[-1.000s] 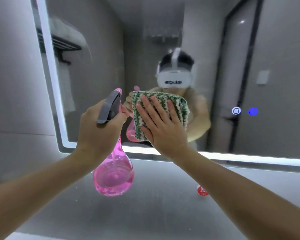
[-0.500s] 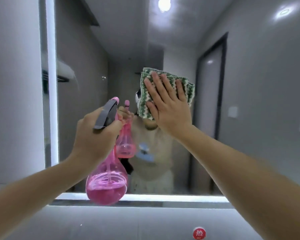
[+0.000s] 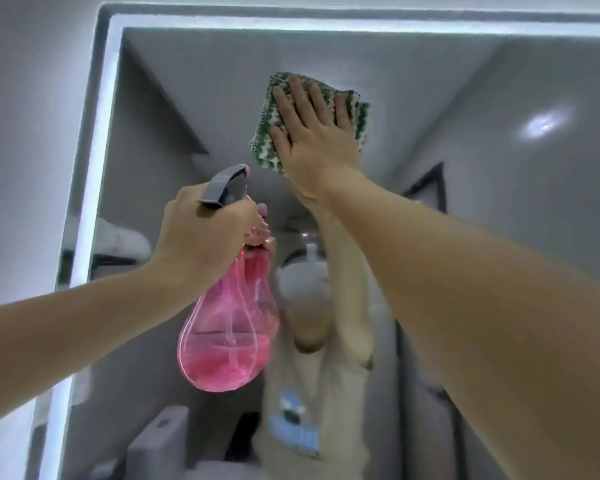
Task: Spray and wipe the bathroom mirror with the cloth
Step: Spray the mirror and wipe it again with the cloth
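From my remote seat, I see the job mid-wipe, high on the bathroom mirror [image 3: 465,98]. Left to right: the left hand [image 3: 201,233] has its fingers wrapped round the neck of one pink spray bottle [image 3: 227,327], below the grey trigger head, whose nozzle points toward the glass at about 1 o'clock. I cannot tell whether a finger rests on the trigger. The bottle hangs upright, roughly a third full of pink liquid.

At 1 o'clock from the bottle, the right hand [image 3: 312,129] lies flat, fingers straight and together, pressing one green-and-white cloth [image 3: 267,147] against the mirror near its lit top edge. The cloth touches the glass; the bottle appears held just off it.

My judgement: wiping is under way, so I take at least some spraying as done. I see no droplets or streaks to confirm which areas are finished. The glass toward 3 o'clock and the lower mirror may still need passes.

Count: one bottle, one cloth, one mirror, two hands. The second bottle and arm beneath are reflections.
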A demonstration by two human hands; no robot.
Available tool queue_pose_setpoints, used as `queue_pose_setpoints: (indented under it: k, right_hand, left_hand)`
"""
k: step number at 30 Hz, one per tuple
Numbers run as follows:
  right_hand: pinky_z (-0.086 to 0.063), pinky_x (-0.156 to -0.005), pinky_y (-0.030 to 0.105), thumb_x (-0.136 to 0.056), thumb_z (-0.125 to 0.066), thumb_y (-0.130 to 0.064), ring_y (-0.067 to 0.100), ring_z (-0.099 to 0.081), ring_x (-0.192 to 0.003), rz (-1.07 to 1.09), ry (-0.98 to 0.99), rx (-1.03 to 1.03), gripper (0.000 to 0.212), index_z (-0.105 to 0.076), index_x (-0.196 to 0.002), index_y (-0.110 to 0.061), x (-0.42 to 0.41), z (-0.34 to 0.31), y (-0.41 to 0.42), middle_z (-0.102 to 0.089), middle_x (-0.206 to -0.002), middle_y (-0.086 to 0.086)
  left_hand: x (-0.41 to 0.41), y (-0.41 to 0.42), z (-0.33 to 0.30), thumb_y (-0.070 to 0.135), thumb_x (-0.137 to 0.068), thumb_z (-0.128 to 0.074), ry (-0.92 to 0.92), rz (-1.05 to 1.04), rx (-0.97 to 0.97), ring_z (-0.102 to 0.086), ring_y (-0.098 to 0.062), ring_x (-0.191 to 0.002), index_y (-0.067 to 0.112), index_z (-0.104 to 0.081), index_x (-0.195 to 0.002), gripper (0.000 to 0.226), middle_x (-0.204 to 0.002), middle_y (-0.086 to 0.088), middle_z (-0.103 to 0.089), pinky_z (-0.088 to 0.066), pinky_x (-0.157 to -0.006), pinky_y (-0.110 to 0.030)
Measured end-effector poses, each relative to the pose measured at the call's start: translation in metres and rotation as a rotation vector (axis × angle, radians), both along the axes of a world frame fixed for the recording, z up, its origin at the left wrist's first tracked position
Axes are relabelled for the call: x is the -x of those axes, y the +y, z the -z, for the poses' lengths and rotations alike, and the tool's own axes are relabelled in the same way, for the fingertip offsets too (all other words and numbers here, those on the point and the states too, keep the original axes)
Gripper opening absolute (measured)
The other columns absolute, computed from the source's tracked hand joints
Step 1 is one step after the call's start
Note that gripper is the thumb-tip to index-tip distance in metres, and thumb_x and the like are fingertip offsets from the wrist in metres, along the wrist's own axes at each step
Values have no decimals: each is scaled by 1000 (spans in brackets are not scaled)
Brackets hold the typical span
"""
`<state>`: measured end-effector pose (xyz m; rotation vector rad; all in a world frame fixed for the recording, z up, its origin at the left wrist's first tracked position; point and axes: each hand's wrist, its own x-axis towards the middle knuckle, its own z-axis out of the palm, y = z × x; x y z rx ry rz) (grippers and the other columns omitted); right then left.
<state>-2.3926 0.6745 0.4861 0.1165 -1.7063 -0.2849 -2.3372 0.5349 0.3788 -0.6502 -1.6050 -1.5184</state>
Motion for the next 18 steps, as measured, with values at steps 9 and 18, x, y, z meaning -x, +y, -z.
queue_pose_setpoints:
  k: [9,18]
  right_hand:
    - [12,-114,40,-101,-10,-45,15,8,-145,-46,14,69,54,-2,-151,-27,-1,-88,0,6,-159,-4]
    - [13,-114,41,-101,-10,-44,16,7,-146,-61,6,81,54,0,-151,-25,-6,-126,0,7,-159,-2]
  left_hand:
    - [4,-14,-98,31,-39,-57,8,-9,44,-67,-36,-92,6,-67,-82,51,-91,-16,-71,-53,-84,-54]
    - [4,-2,-152,26,-60,-52,83,-84,98,-62,-10,-60,4,-60,-72,27,-78,-9,-67,-49,-65,-28]
